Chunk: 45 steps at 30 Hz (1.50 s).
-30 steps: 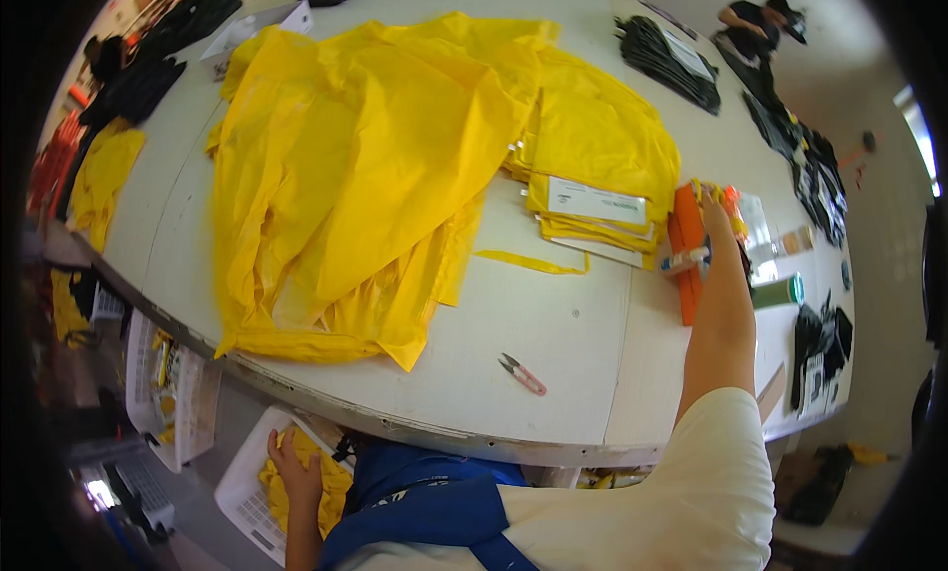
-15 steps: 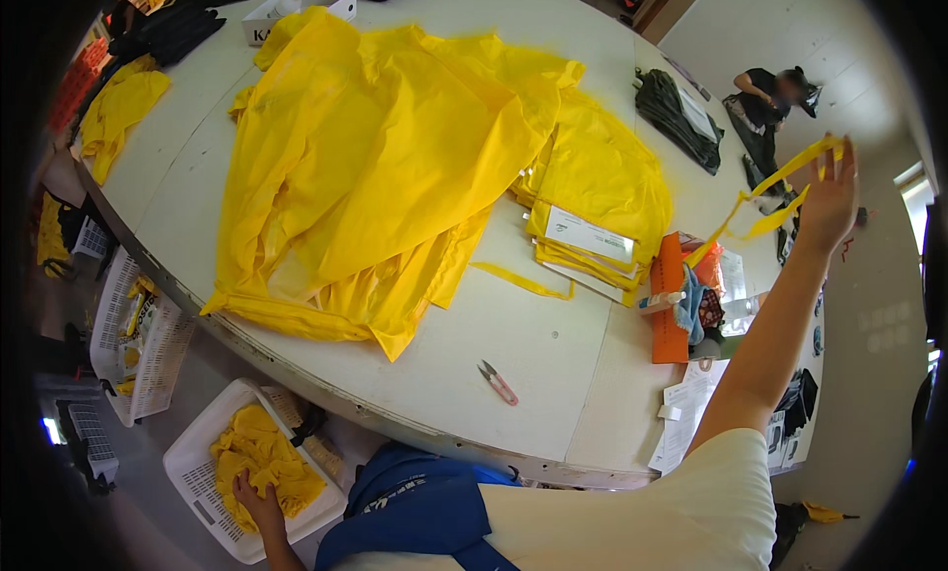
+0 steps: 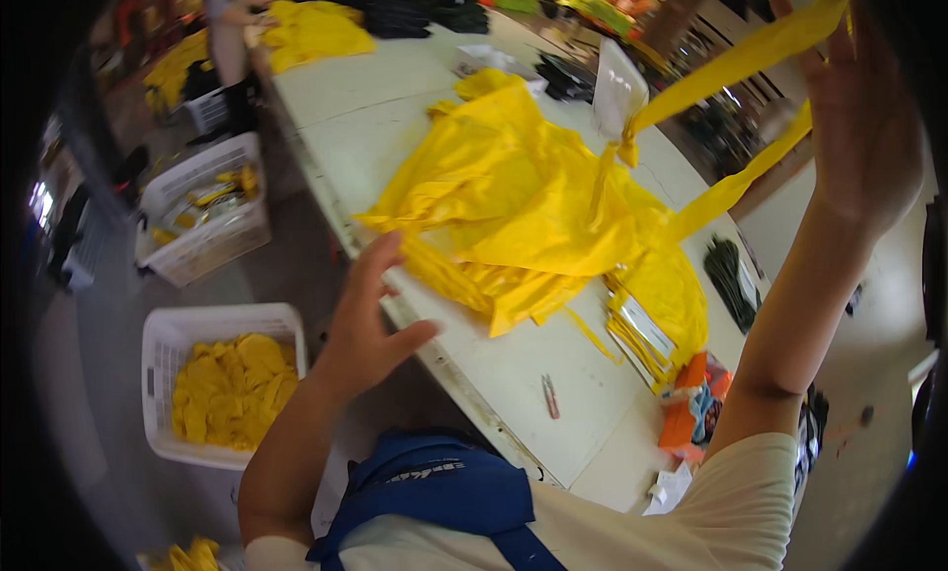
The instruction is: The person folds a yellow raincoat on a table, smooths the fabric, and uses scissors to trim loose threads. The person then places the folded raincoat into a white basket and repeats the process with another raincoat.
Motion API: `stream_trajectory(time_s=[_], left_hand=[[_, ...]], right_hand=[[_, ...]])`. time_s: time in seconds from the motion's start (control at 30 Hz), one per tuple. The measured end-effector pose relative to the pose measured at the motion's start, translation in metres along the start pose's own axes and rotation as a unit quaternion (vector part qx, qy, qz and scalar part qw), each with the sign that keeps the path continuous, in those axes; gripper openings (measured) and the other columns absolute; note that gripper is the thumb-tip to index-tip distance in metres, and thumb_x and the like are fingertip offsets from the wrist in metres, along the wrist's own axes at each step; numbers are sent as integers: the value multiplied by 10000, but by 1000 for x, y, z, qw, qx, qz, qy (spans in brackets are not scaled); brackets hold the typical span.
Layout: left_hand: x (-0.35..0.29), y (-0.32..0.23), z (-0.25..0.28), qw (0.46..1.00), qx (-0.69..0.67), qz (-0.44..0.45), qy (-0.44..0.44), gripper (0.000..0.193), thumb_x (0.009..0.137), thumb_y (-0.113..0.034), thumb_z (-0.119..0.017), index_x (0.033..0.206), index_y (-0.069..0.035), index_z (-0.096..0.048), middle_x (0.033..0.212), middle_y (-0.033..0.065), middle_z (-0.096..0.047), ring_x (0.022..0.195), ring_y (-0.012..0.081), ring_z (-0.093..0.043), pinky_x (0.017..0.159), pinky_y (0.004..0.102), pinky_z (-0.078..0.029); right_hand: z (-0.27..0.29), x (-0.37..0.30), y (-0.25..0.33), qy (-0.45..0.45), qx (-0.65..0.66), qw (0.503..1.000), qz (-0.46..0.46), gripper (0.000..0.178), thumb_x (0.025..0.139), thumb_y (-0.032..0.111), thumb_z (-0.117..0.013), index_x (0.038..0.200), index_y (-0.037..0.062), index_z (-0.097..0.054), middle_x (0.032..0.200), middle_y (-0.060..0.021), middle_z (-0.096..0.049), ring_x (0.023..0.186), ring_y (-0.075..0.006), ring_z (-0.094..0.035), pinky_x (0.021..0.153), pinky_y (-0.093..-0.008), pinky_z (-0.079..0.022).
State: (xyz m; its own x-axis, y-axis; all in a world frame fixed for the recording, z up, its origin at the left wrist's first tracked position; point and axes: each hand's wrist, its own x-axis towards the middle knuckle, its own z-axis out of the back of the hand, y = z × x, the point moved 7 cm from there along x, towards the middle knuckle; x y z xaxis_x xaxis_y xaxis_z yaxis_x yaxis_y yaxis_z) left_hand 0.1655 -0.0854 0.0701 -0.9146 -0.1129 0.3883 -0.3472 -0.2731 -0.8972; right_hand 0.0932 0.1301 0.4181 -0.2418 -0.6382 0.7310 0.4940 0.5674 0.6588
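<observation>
My right hand [image 3: 869, 127] is raised at the upper right, smeared by motion, with a long yellow fabric strip [image 3: 741, 63] looped round it. Both lengths of the strip run down toward the yellow cloth, one showing a knot. Below them a large crumpled yellow fabric piece [image 3: 533, 206] lies on the white table [image 3: 513, 393]. My left hand [image 3: 360, 329] hovers by the table's near edge, fingers apart and nothing in them. Beside the crumpled piece is a stack of folded yellow pieces [image 3: 681, 285] with white labels. Small thread snips [image 3: 550, 397] lie nearer me.
A white basket [image 3: 222, 314] of yellow cloth stands on the floor at left, another white basket [image 3: 202, 255] behind it. An orange box [image 3: 681, 423] with odds and ends sits at the table's right. Dark folded bundles [image 3: 731, 280] lie beyond. Another person stands at far left.
My left hand has come up from the yellow cloth in the basket to the table's edge. My right hand has risen with the strip, now drawn over the crumpled piece. The view has turned left.
</observation>
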Motion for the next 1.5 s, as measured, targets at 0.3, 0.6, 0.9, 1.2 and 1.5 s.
stream_trajectory(time_s=[0.3,0.6,0.9,1.2,1.5], left_hand=[[-111,-29,87,977,-177,70,-90,505,841,-193,-664,1261,-3,-454,1213,120,-545,1148,201,-505,963,334,-396],[-293,-66,198,923,204,0,-328,292,714,-18,-670,983,-70,-570,802,75,-574,708,237,-581,616,327,-454],[-335,-104,201,731,601,-136,-294,223,616,-105,-648,825,-166,-598,794,-3,-508,724,181,-524,671,304,-400],[-389,-96,238,723,538,-10,-432,367,586,-5,-689,930,-95,-596,918,47,-604,849,251,-567,761,377,-406],[-565,-25,267,692,432,207,-540,419,738,-85,-696,1131,-83,-550,1122,112,-561,1048,314,-528,892,405,-432]], right_hand=[[-257,-24,-100,70,187,978,-65,660,946,279,-430,1448,-6,-110,1534,-122,-36,1355,-267,-291,1079,-545,-264],[-317,-120,-212,261,-343,872,-231,235,898,128,-527,1062,-12,-623,1164,-119,-590,987,-189,-589,826,-309,-470],[-489,-151,-264,288,234,809,-457,213,919,113,-550,1093,-9,-551,937,-86,-645,813,-118,-619,684,-238,-498],[-538,-114,-270,277,181,904,-271,158,920,65,-539,1056,-5,-580,838,-38,-658,680,-25,-513,592,-174,-403],[-622,-110,-342,264,94,905,-320,266,890,36,-526,1152,-9,-532,905,-55,-612,748,-87,-550,614,-199,-445]])
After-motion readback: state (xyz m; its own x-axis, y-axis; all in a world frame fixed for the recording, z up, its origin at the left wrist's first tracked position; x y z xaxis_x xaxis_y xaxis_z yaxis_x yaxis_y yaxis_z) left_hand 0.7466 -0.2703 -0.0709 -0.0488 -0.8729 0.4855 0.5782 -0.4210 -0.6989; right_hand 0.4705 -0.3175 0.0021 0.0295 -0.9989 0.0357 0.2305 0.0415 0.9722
